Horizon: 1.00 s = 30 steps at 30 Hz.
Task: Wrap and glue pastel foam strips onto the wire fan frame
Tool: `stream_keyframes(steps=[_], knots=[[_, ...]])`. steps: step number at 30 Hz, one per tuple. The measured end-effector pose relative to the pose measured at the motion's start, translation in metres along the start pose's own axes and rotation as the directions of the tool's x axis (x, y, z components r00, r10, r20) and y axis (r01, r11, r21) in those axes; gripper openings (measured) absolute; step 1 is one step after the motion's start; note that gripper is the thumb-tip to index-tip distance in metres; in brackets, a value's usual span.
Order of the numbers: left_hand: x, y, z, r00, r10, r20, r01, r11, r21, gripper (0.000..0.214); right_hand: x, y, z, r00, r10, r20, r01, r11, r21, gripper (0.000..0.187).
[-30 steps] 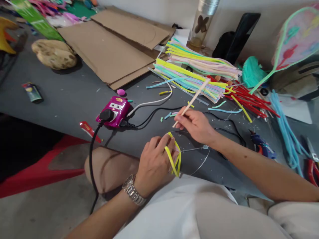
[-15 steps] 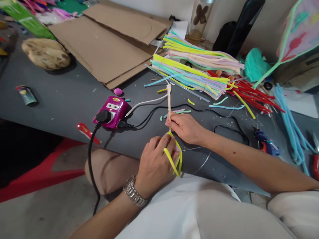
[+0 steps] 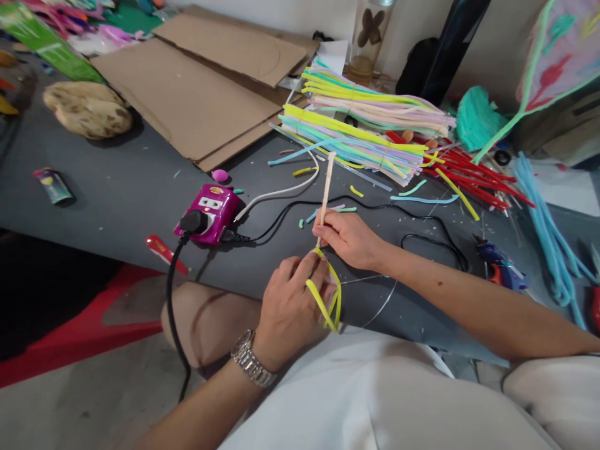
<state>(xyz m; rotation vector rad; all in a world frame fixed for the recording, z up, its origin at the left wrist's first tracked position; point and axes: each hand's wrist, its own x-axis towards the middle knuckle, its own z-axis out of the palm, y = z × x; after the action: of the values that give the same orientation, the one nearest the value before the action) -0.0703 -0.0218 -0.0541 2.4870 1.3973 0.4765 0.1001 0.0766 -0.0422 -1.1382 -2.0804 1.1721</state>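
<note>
My left hand (image 3: 291, 301), with a metal watch on its wrist, is closed around a shape of bent yellow pipe cleaner (image 3: 319, 304); its loops stick out to the right of the fingers. Just above it, my right hand (image 3: 350, 239) pinches a pale cream pipe cleaner (image 3: 327, 187). The cream piece stands up from the fingers, tilted slightly right, and its lower end meets the yellow shape at the left fingertips. How the two are joined is hidden by my fingers.
Bundles of coloured pipe cleaners (image 3: 356, 140) lie beyond my hands, beside red ones (image 3: 469, 175) and blue ones (image 3: 546, 231). A purple power socket (image 3: 216, 215) with cords sits to the left. At the right rests a blue glue gun (image 3: 501, 265). Cardboard sheets (image 3: 197, 100) lie behind.
The top of the cream pipe cleaner has swung to the right, from nearly upright to a slight tilt. Both hands stay in almost the same place, still holding their pieces.
</note>
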Motion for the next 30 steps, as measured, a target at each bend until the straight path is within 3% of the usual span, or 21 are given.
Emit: stream_keyframes(steps=[17, 23, 30], knots=[[0.002, 0.002, 0.0, 1.0, -0.017, -0.024, 0.017, 1.0, 0.001, 0.015, -0.008, 0.008, 0.005, 0.947, -0.295, 0.125, 0.318, 0.914, -0.251, 0.025], [0.002, 0.001, -0.001, 0.999, 0.005, -0.04, -0.005, 1.0, -0.008, 0.018, -0.006, 0.011, 0.007, 0.984, -0.149, -0.096, 0.151, 0.988, 0.019, 0.022], [0.0, -0.002, 0.002, 0.998, 0.014, -0.054, -0.014, 1.0, 0.009, 0.026, 0.001, 0.005, 0.008, 0.993, -0.119, -0.014, 0.117, 0.991, -0.071, 0.023]])
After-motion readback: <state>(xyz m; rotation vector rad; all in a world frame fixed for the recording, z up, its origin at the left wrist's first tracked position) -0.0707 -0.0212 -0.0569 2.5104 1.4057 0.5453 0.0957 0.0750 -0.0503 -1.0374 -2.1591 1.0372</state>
